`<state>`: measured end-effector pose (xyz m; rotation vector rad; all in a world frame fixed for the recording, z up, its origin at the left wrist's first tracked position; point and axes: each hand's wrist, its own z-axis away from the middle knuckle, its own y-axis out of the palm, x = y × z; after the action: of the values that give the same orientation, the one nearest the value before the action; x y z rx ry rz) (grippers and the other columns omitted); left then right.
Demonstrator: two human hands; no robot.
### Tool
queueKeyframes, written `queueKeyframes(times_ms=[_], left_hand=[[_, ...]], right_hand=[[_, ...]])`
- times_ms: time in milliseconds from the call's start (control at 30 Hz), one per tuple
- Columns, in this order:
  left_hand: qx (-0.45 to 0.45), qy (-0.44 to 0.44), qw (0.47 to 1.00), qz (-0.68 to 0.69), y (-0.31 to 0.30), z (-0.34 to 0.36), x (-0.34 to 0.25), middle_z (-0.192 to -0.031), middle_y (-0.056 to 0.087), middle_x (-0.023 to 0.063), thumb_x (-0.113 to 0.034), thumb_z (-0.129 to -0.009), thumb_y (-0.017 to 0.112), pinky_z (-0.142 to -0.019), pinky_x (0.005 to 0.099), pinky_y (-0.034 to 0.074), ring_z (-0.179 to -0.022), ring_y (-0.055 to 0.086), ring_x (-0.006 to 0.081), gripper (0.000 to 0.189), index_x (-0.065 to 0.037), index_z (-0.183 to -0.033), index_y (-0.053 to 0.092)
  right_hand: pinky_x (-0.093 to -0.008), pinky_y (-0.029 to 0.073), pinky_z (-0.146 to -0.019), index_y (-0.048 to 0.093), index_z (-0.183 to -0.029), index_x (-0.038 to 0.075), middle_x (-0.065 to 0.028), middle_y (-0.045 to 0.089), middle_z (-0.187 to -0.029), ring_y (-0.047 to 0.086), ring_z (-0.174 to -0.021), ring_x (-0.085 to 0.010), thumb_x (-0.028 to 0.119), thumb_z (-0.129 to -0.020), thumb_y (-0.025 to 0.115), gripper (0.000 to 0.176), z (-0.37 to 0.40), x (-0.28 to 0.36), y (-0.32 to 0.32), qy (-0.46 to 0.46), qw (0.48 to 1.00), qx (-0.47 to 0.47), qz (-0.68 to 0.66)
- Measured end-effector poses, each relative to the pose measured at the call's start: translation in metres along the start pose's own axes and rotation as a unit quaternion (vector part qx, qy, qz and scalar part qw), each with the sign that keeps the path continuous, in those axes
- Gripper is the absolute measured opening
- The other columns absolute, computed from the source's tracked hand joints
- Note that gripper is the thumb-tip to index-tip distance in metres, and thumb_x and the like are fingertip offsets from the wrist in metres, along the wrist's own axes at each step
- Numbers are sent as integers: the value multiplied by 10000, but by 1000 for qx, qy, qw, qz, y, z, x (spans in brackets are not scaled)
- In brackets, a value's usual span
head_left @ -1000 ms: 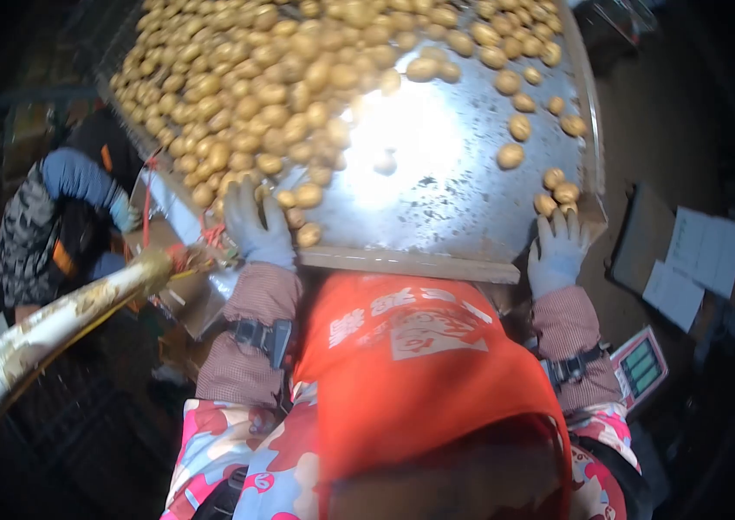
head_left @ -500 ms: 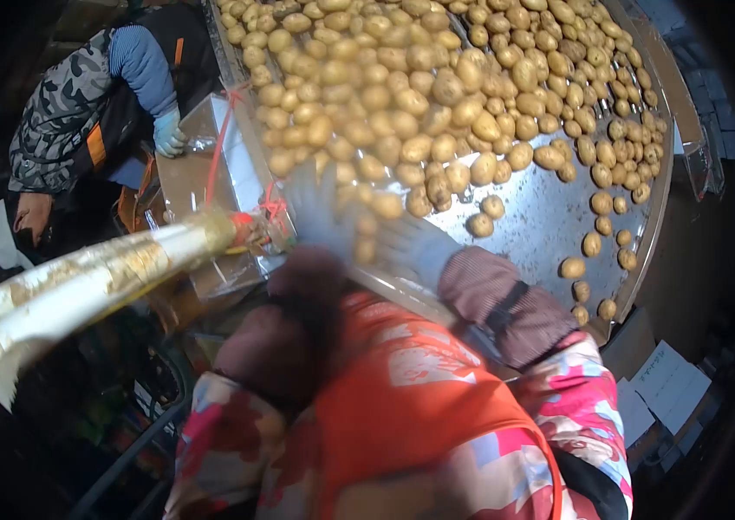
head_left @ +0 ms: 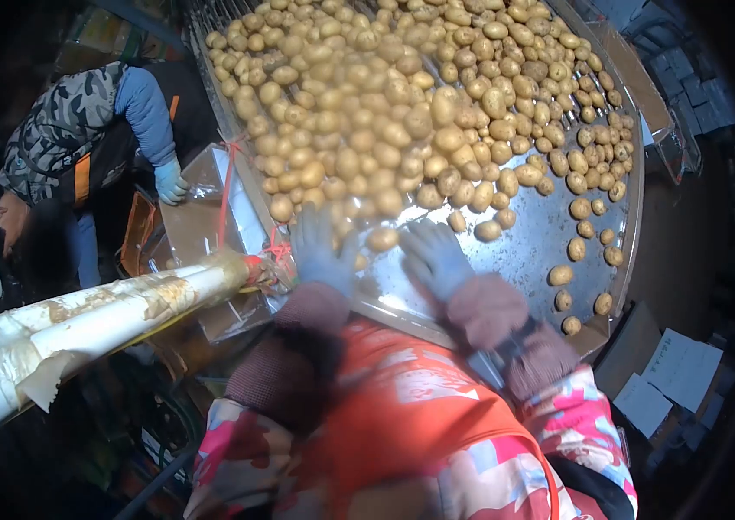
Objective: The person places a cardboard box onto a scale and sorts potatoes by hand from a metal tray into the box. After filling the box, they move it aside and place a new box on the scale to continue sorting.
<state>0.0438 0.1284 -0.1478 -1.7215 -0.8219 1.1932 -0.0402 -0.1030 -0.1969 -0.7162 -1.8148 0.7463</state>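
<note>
Many potatoes (head_left: 496, 102) cover a metal sorting table (head_left: 506, 282) in front of me; those at its centre left are blurred. My left hand (head_left: 321, 253), in a grey-blue glove, is at the near edge with its fingers stretched toward the pile. Resting low over the bare metal, my right hand (head_left: 439, 260) wears a similar glove and has its fingers spread. Between the two hands lies a single potato (head_left: 382, 239). Neither hand grips anything that I can see. A loose potato (head_left: 488, 230) sits beyond my right fingers.
White tubes (head_left: 138, 308) bound with tape jut out at the left beside the table corner. There a co-worker's gloved hand (head_left: 171, 182) touches a cardboard box (head_left: 203, 195). A raised rim (head_left: 630, 260) borders the table's right side. Paper sheets (head_left: 682, 368) lie at lower right.
The blurred hands have become clearer and moved apart, with bare metal and a potato between them. Potatoes near the front have shifted. The whole view has tilted slightly.
</note>
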Motion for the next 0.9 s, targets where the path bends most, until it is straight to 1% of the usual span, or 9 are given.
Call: queueKeyframes(times_ms=[67,400,467,533,567,667,733,867,900], left_hand=[[2,-48,998,-30,4,-10,-16,-1508,403,300,-369,-916,644,-1191,519,283,-1403,370,463,650,-71,-1469,476],[179,-72,948,255,80,-56,-114,-1460,426,244,-384,-927,675,-1098,447,422,-1282,511,381,647,-62,-1458,493],[209,-54,925,312,88,-46,-125,-1451,445,234,-386,-940,665,-1094,426,432,-1280,520,370,636,-63,-1461,495],[268,-50,901,338,62,-37,-150,-1438,468,222,-387,-954,652,-1091,409,437,-1279,526,349,621,-70,-1465,495],[304,-46,887,343,49,-39,-157,-1431,480,216,-388,-962,646,-1090,402,438,-1280,529,336,613,-76,-1468,495],[226,9,909,350,54,-71,-152,-1383,547,187,-376,-996,612,-1070,391,448,-1258,553,292,554,-61,-1441,516],[60,-141,904,400,59,-132,-143,-1334,597,172,-337,-1032,565,-1057,378,456,-1217,585,280,479,-28,-1398,543],[-88,78,993,-5,47,-269,-25,-1402,550,236,-291,-1025,541,-1055,425,468,-1280,551,376,460,-57,-1420,513],[-3,145,978,-148,59,-286,7,-1372,569,264,-271,-994,575,-1070,418,454,-1277,558,369,444,-58,-1383,556]], right_hand=[[-607,313,-1144,590,-1376,150,-177,502,-1460,428,-1350,-473,256,-867,685,528,37,-7,-21,-8,995,86,57],[-469,397,-1106,619,-1264,51,-208,554,-1373,506,-1298,-381,98,-883,645,385,88,-21,-99,106,991,-69,41],[-480,379,-1129,592,-1319,40,-217,542,-1394,497,-1308,-394,98,-888,657,440,118,26,-132,402,904,13,144],[-509,333,-1167,548,-1392,38,-224,518,-1433,458,-1351,-417,148,-920,650,495,222,-18,-90,432,853,-268,121],[-507,316,-1180,528,-1415,33,-223,507,-1451,435,-1375,-416,157,-930,640,513,250,-31,-96,500,805,-277,158],[-497,294,-1196,515,-1432,27,-226,495,-1465,405,-1407,-410,180,-949,620,517,260,-53,-108,551,738,-324,216],[-500,287,-1197,523,-1422,25,-227,498,-1460,405,-1406,-408,187,-951,622,508,244,-49,-127,559,726,-357,183],[-520,288,-1185,546,-1397,26,-219,507,-1456,418,-1391,-415,221,-969,588,472,218,-60,-140,571,725,-365,125],[-524,291,-1180,552,-1392,27,-215,508,-1457,421,-1388,-417,239,-982,565,461,222,-71,-137,571,727,-354,142]])
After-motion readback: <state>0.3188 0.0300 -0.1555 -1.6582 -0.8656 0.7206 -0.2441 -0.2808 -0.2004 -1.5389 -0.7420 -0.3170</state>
